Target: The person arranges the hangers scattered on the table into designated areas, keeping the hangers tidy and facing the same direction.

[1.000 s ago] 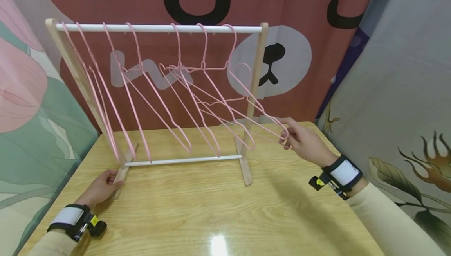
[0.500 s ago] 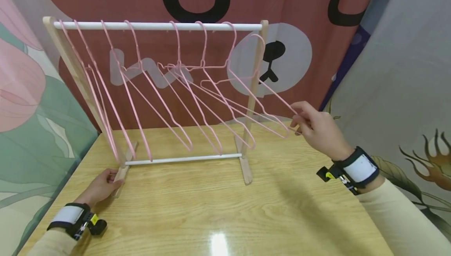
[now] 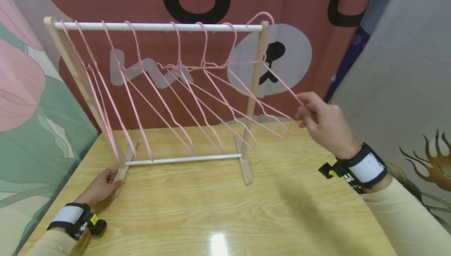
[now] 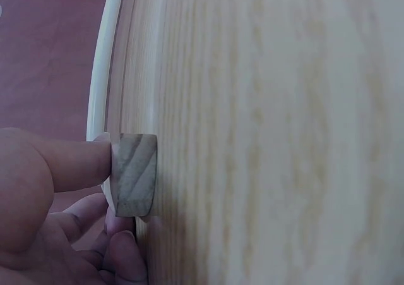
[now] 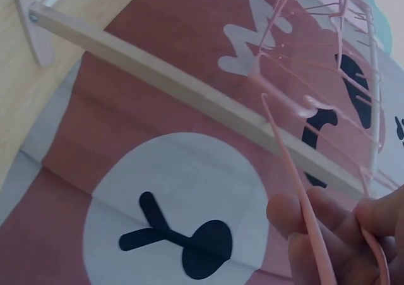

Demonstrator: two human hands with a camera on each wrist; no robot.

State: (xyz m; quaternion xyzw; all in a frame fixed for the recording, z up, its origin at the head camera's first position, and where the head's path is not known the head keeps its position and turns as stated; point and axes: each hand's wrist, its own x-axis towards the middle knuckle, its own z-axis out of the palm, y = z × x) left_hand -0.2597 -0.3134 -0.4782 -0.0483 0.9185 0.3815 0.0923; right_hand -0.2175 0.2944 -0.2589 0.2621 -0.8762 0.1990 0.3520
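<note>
My right hand (image 3: 327,127) pinches the lower right corner of a pink hanger (image 3: 282,82). This hanger's hook arches over the right end of the rack's white top bar (image 3: 158,27), its tip right at the bar. In the right wrist view, the pink hanger (image 5: 297,177) runs between thumb and fingers. At the lower left, my left hand (image 3: 100,187) grips the front of the rack's wooden foot (image 3: 121,179). The left wrist view shows the thumb on top of that foot's end (image 4: 136,174) and the fingers curled at its side.
Several pink hangers (image 3: 155,91) hang spread along the top bar, slanting toward me. A wooden upright (image 3: 251,99) with a second foot (image 3: 246,172) stands at the right. The rack stands on a wood-grain table (image 3: 197,209), with a patterned curtain (image 3: 211,103) behind.
My right hand has moved up and to the right with the hanger, raising its hook from below the top bar to over its right end. The left hand stays on the foot.
</note>
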